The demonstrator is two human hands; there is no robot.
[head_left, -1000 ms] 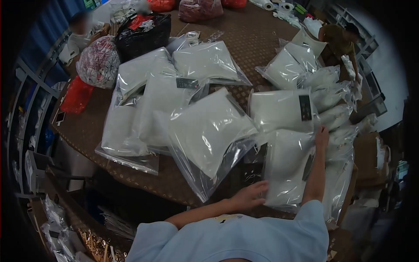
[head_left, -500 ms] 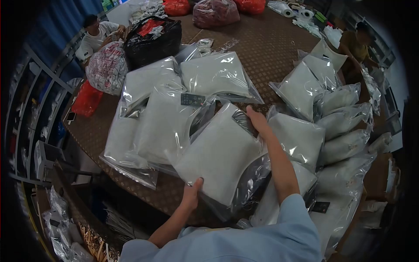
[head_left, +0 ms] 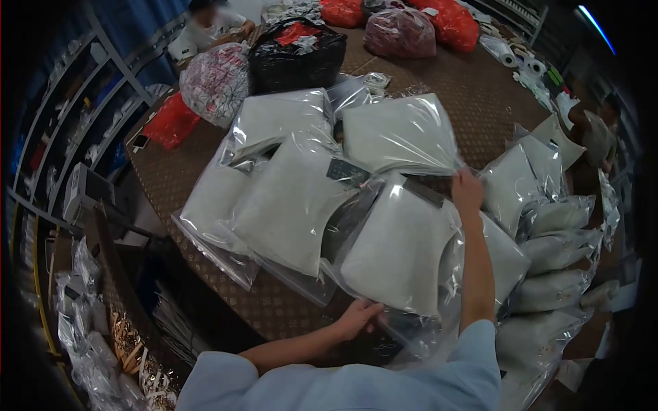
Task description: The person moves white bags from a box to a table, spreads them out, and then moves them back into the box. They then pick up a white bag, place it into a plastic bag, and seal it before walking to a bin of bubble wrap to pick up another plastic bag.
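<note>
though beyond left hand (head_left: 358, 318), pillow (head_left: 399, 133) against right (head_left: 468, 192)

Far pack (head_left: 397, 133): off-white, clear-bagged, lying flat — we have its near corner in our right hand (head_left: 467, 192).
Near pack (head_left: 394, 246): off-white, clear-bagged, aslant — lower edge by our left hand (head_left: 358, 319).

- Clock centre: near pack (head_left: 394, 246), on the table (head_left: 473, 96).
- 12 o'clock: far pack (head_left: 401, 133), just beyond it.
- 2 o'clock: right hand (head_left: 468, 190), at the far pack's 4 o'clock corner.
- 3 o'clock: row of packs (head_left: 558, 257).
- 7 o'clock: left hand (head_left: 358, 318), beside the near pack's edge.
- 10 o'clock: left pack (head_left: 284, 205); well past it, phone (head_left: 140, 142) on the table.
- 11 o'clock: open-topped bag (head_left: 298, 65), behind the packs.
</note>
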